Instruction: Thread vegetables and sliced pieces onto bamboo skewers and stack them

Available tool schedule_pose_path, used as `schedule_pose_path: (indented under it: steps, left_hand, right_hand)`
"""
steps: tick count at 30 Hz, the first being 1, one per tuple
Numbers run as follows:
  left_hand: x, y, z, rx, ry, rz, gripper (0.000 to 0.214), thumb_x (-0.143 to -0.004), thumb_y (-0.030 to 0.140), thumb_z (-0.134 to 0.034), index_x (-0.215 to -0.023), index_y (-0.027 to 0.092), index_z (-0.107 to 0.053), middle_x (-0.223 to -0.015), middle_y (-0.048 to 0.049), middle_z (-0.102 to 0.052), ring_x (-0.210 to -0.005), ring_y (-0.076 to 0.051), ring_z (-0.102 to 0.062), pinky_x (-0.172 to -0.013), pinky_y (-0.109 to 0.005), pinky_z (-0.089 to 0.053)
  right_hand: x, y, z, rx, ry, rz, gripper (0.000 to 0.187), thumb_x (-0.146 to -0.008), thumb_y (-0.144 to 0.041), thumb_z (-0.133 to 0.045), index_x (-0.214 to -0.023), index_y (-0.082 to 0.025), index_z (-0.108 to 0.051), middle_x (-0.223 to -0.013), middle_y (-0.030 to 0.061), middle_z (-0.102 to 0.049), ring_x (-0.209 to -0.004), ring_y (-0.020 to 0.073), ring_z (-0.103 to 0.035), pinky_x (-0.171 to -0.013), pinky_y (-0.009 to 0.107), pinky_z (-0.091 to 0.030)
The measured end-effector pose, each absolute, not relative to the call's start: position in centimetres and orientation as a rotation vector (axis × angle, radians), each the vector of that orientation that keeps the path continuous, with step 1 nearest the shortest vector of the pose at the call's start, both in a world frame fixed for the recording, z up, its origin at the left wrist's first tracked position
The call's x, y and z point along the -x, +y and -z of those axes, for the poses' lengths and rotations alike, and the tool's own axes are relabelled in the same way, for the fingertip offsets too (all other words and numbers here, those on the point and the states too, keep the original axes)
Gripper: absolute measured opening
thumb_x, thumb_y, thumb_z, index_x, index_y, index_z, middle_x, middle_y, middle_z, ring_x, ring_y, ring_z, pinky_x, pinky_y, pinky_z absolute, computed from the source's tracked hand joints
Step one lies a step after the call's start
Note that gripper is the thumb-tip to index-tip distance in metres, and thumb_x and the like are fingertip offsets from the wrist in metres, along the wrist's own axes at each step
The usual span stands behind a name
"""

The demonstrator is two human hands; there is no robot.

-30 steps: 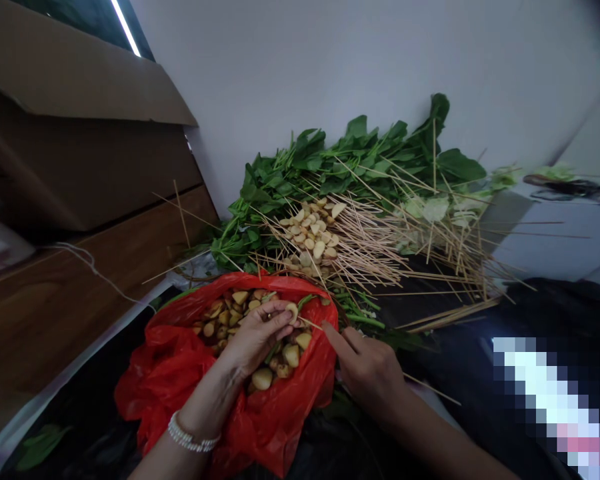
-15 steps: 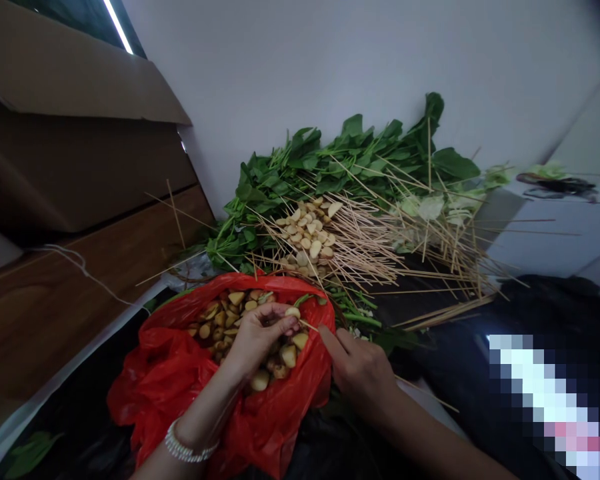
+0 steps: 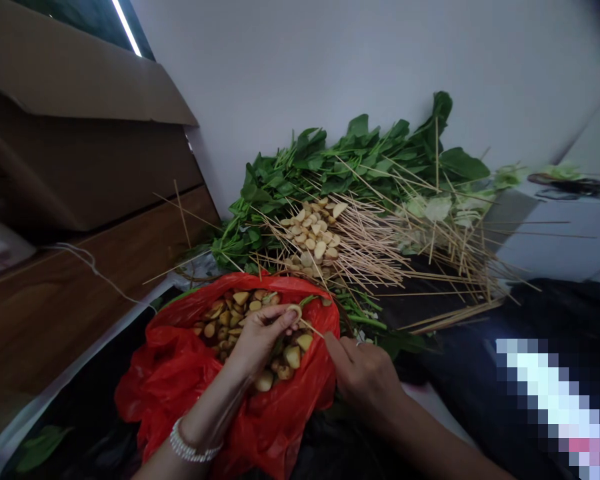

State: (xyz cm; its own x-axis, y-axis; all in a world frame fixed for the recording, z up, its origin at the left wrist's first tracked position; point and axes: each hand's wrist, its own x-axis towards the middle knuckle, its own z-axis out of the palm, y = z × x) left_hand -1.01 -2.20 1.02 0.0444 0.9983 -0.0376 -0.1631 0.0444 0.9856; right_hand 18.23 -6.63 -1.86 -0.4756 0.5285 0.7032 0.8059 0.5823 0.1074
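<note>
Over a red plastic bag, my left hand pinches a piece of potato between thumb and fingers. A thin wooden skewer runs from that piece to my right hand, whose fingers are closed on its other end. Whether the tip goes right through the potato is hidden by my left fingers. Inside the bag lie many cut potato pieces, some with brown skin. Behind the bag, skewered potato pieces are heaped, their sticks pointing right.
Leafy green stalks lie along the white wall. Skewered pale green leaves sit at the right with sticks jutting out. A cardboard box stands at the left, near a white cord. Black plastic lies under the bag.
The view has shifted slightly, so everything sits a little farther right. My right hand seems to be slightly farther from the potato piece, with more skewer showing between my hands. Both grips stay closed.
</note>
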Motion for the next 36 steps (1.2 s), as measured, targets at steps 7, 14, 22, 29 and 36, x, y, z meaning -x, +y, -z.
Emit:
schedule_pose_path:
  steps: [7, 14, 22, 29, 36]
  left_hand:
    - [0.7, -2.4, -0.9, -1.072, 1.071, -1.183, 0.020, -0.066, 0.034, -0.082, -0.072, 0.016, -0.077, -0.066, -0.0046, -0.068, -0.057, -0.009, -0.057, -0.054, -0.017, -0.046]
    - [0.6, -2.5, -1.1, -1.019, 1.058, -1.189, 0.021, -0.065, 0.032, -0.082, -0.072, 0.014, -0.076, -0.067, -0.0056, -0.070, -0.056, -0.008, -0.058, -0.055, -0.016, -0.045]
    - [0.4, -2.7, -1.2, -1.008, 1.022, -1.175, 0.021, -0.065, 0.033, -0.082, -0.072, 0.015, -0.076, -0.065, -0.0044, -0.069, -0.053, -0.008, -0.056, -0.053, -0.016, -0.045]
    - [0.4, -2.6, -1.2, -1.034, 1.043, -1.178, 0.022, -0.065, 0.034, -0.082, -0.074, 0.014, -0.077, -0.067, -0.0059, -0.070, -0.053, -0.008, -0.056, -0.053, -0.016, -0.045]
    - [0.3, -2.8, -1.2, -1.024, 1.019, -1.159, 0.021, -0.064, 0.036, -0.082, -0.069, 0.016, -0.076, -0.065, -0.0042, -0.069, -0.052, -0.008, -0.055, -0.052, -0.016, -0.044]
  right_hand:
    - [-17.6, -7.0, 1.7, 1.150, -2.230, 0.121, 0.019, -0.084, -0.005, -0.046, -0.092, -0.016, -0.060, -0.070, 0.0019, -0.064, -0.056, 0.0138, -0.057, -0.053, 0.025, -0.035]
    - [-17.6, -6.7, 1.7, 1.030, -2.212, 0.462, 0.025, -0.086, -0.005, -0.044, -0.103, -0.007, -0.062, -0.069, 0.0061, -0.063, -0.056, 0.0166, -0.056, -0.053, 0.027, -0.037]
    - [-17.1, -6.3, 0.0, 1.091, -1.960, -0.739, 0.028, -0.093, -0.015, -0.038, -0.080, -0.016, -0.063, -0.059, -0.0009, -0.060, -0.053, 0.0121, -0.055, -0.054, 0.020, -0.042]
    - [-17.5, -6.2, 1.1, 1.063, -2.130, -0.192, 0.026, -0.090, -0.012, -0.041, -0.093, -0.011, -0.067, -0.070, 0.0067, -0.066, -0.059, 0.0153, -0.058, -0.056, 0.024, -0.041]
    - [-17.2, -6.1, 0.2, 1.069, -1.928, -0.808, 0.030, -0.094, -0.019, -0.037, -0.083, -0.015, -0.065, -0.057, -0.0008, -0.059, -0.052, 0.0122, -0.054, -0.052, 0.021, -0.040]
